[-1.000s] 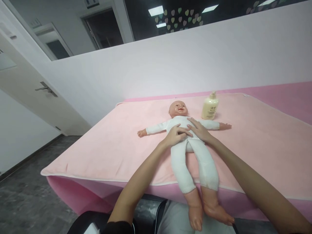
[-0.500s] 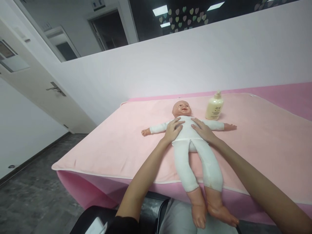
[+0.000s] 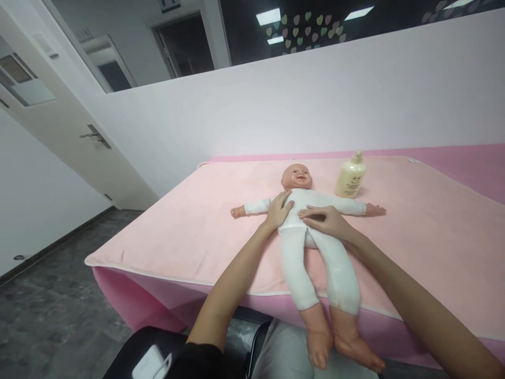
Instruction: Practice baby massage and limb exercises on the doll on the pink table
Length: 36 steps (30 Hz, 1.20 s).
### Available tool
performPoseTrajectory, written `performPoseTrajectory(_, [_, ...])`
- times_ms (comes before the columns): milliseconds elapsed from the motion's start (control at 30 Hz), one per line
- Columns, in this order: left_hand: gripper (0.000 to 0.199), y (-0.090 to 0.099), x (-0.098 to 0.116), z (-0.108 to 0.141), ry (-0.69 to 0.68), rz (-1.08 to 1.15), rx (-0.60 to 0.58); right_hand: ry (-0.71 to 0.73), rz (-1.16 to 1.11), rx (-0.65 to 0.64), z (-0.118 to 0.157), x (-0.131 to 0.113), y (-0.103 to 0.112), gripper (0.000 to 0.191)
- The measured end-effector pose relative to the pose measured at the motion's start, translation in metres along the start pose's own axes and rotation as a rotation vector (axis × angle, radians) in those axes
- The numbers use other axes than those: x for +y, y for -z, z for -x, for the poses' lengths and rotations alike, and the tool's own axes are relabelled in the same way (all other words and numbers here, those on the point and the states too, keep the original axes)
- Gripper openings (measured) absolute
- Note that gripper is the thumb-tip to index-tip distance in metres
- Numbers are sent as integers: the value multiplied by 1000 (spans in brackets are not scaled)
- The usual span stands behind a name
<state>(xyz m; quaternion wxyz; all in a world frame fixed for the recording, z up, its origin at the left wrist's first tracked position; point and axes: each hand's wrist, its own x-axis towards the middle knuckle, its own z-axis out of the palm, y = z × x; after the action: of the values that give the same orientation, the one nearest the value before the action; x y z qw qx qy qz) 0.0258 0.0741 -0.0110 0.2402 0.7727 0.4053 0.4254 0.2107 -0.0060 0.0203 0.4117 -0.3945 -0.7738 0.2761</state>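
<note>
A baby doll [image 3: 300,202] in white cloth lies on its back, head away from me, arms spread and bare feet hanging past the near edge of the table. Along the left side of its chest rests my left hand [image 3: 279,209], open, the fingers lying flat against the cloth. My right hand [image 3: 328,220] is at the doll's belly, its fingers stretched toward the middle and the palm arched off the cloth. It holds nothing. Beyond the doll's arm on the right stands a pale yellow pump bottle [image 3: 350,178], upright and untouched.
A pink towel [image 3: 177,226] covers the table, over a darker pink sheet [image 3: 134,295] that hangs down in front. White wall rises behind. A black chair with a white device [image 3: 152,363] is below left. A door [image 3: 79,121] stands at the far left.
My right hand has shifted from lying flat on the right of the chest toward the belly's middle, turning onto its side. My left hand stays on the chest. The view has tilted slightly.
</note>
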Motion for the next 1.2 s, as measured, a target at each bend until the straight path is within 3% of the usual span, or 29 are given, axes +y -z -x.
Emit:
performPoseTrajectory(400, [46, 2, 5, 0, 9, -66, -25, -59, 154, -37, -6, 8, 1, 31])
performPoseTrajectory(867, [47, 3, 7, 1, 16, -97, -37, -221, 311, 76, -8, 26, -1, 48])
performPoseTrajectory(1200, [43, 6, 14, 4, 37, -63, -8, -298, 206, 186, -9, 49, 5, 57])
